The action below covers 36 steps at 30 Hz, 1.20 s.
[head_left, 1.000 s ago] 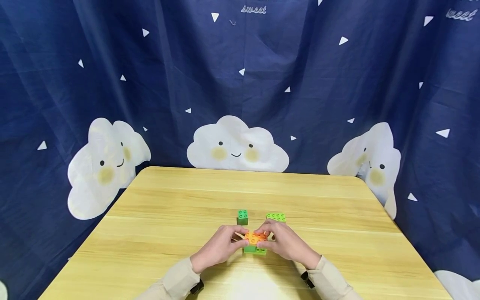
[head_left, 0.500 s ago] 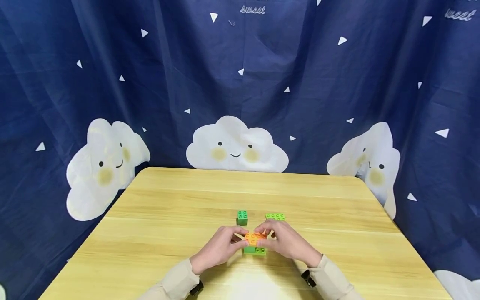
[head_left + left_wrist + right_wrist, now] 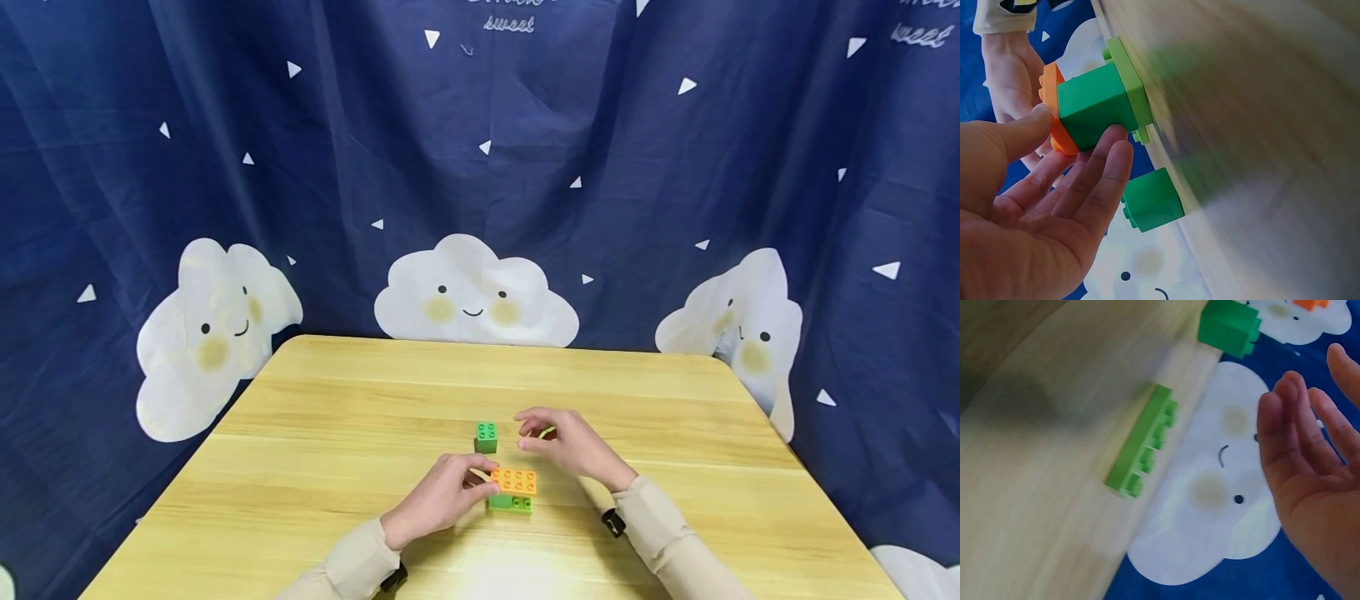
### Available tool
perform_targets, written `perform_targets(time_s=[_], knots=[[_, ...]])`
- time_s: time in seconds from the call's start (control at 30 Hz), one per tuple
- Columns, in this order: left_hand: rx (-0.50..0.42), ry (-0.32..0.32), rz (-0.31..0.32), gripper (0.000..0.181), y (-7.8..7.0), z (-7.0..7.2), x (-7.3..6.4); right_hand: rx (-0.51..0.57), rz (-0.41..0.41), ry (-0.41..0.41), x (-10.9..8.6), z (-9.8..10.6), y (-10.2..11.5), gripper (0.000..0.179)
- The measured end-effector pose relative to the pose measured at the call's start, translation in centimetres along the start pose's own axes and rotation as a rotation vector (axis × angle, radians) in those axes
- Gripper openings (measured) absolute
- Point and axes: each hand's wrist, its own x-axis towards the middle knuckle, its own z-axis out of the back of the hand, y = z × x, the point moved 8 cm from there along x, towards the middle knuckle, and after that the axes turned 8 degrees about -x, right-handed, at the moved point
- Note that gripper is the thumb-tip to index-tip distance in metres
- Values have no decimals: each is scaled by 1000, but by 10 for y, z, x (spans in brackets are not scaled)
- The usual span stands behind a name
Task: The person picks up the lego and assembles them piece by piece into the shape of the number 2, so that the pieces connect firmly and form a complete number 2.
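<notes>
My left hand (image 3: 441, 503) pinches the left end of a flat orange building brick (image 3: 519, 482), thumb on its near side. That orange brick tops a small stack, over a green block (image 3: 1096, 105) that sits on a flat light-green brick (image 3: 1131, 84). In the left wrist view the fingertips lie right at the green block. My right hand (image 3: 576, 450), fingers loosely bent and holding nothing, hovers over a second light-green flat brick (image 3: 1141, 442). The hand hides most of that brick in the head view; the right wrist view shows it lying on the table, studs up.
A loose green block (image 3: 486, 437) stands on the wooden table (image 3: 337, 433) behind the stack, to the left of my right hand. At the back hangs a dark blue curtain (image 3: 480, 192) printed with clouds, beyond the table's far edge.
My right hand has let go of the orange brick's right end and moved back and to the right, over the light-green flat brick. The left hand has kept its hold at the stack.
</notes>
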Motion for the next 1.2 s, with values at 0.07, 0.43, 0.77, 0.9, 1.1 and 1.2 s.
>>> perform_targets(time_s=[0.07,0.43,0.77,0.9,1.1,1.2], knots=[[-4,-1,7,33,1,0,0,19,-6,4,5,-3,-6,35],[-3,1,-17,33,-1,0,-1,146,-111,81,27,-26,-27,41],[-11,14,-6,34,0,0,-1,258,-147,129,35,-42,-39,43],[-10,16,-1,34,1,0,0,215,-137,146,36,-47,-38,41],[-14,16,-12,34,0,0,0,128,-132,137,39,-49,-33,43],[-9,17,-10,34,1,-1,0,84,-131,133,41,-49,-32,42]])
